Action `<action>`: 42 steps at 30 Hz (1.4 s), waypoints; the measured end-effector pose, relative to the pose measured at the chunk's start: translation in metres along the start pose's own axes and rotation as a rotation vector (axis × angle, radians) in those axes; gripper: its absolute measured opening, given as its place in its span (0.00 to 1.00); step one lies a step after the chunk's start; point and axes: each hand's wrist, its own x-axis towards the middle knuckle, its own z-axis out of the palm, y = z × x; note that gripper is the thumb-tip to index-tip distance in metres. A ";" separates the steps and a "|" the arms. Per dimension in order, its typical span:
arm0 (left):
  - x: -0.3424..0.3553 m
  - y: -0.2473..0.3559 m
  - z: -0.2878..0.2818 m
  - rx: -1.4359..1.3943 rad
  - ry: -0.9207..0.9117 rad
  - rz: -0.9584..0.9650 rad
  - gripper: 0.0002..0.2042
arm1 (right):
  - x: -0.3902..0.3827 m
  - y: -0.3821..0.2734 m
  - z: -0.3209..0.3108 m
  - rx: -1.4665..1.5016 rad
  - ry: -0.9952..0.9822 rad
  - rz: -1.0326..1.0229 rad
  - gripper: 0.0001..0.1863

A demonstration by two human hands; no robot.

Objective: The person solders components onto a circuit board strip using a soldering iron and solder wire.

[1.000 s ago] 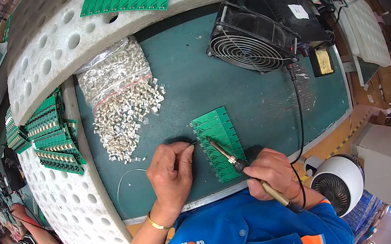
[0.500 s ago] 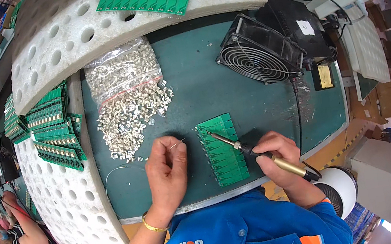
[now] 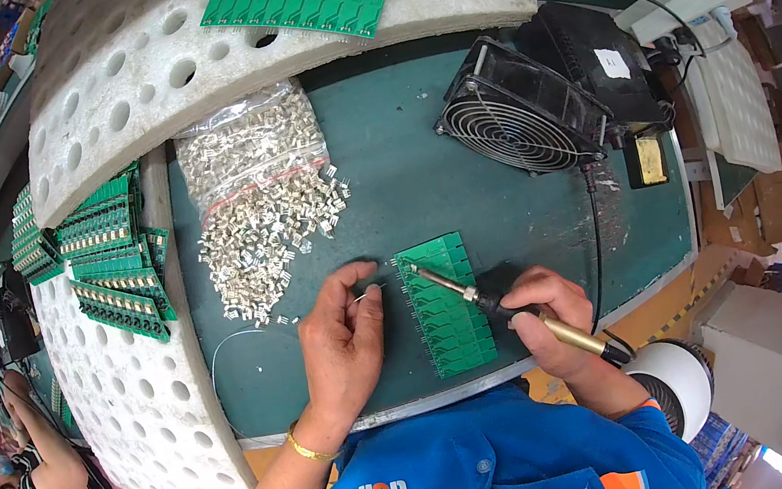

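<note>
My right hand (image 3: 553, 313) is closed around the handle of a soldering iron (image 3: 447, 282). The iron's tip rests at or just above the upper left part of a green circuit board panel (image 3: 458, 320), which lies flat on the bench with small pins along its left edge. Left of the panel, my left hand (image 3: 342, 353) pinches a thin solder wire (image 3: 360, 298) between thumb and fingers, its index finger stretched toward the board. The wire's loose length curves over the bench behind that hand. Whether wire and tip touch is too small to tell.
Small white connectors (image 3: 251, 255) spill from a clear bag (image 3: 250, 144). A black fan (image 3: 513, 115) stands at the back right near a yellow sponge (image 3: 649, 160). White foam slabs (image 3: 134, 384) hold more green boards (image 3: 113, 246). A co-worker (image 3: 50, 467) sits far left.
My left hand has shifted slightly right and its index finger has stretched out toward the board. The soldering iron has moved a little left along the panel's upper end.
</note>
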 end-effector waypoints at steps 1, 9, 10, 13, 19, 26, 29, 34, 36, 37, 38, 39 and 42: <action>0.001 0.000 -0.001 0.040 -0.017 0.002 0.07 | -0.004 0.001 0.002 0.028 0.026 0.028 0.11; 0.002 -0.002 0.001 0.048 -0.050 -0.058 0.12 | -0.008 0.012 0.008 0.085 -0.004 -0.052 0.13; 0.001 -0.001 0.002 0.051 -0.052 -0.064 0.12 | -0.011 0.014 0.010 0.089 -0.004 -0.046 0.13; 0.001 0.003 0.003 0.053 -0.107 -0.145 0.14 | -0.015 0.019 0.013 0.160 0.046 -0.024 0.15; 0.004 0.001 0.009 0.038 -0.148 -0.148 0.13 | -0.019 0.018 0.014 0.223 0.052 -0.010 0.17; 0.009 0.000 0.014 -0.029 -0.188 -0.232 0.12 | -0.022 0.022 0.012 0.296 0.047 0.004 0.19; 0.012 0.001 0.015 -0.041 -0.198 -0.240 0.12 | -0.021 0.018 0.009 0.246 0.013 0.071 0.23; 0.019 0.000 0.019 -0.084 -0.216 -0.226 0.12 | -0.022 0.018 0.010 0.312 0.023 0.094 0.24; 0.021 0.002 0.020 -0.065 -0.225 -0.218 0.12 | -0.021 0.019 0.010 0.319 0.021 0.095 0.24; 0.023 0.002 0.020 -0.064 -0.226 -0.217 0.12 | -0.021 0.020 0.011 0.326 0.016 0.097 0.24; 0.024 0.003 0.020 -0.049 -0.231 -0.210 0.12 | -0.021 0.020 0.011 0.325 0.018 0.094 0.24; 0.025 0.004 0.020 -0.034 -0.235 -0.204 0.13 | -0.021 0.021 0.013 0.364 0.037 0.062 0.23; 0.027 0.004 0.019 -0.009 -0.244 -0.203 0.13 | -0.021 0.021 0.014 0.406 0.064 0.043 0.22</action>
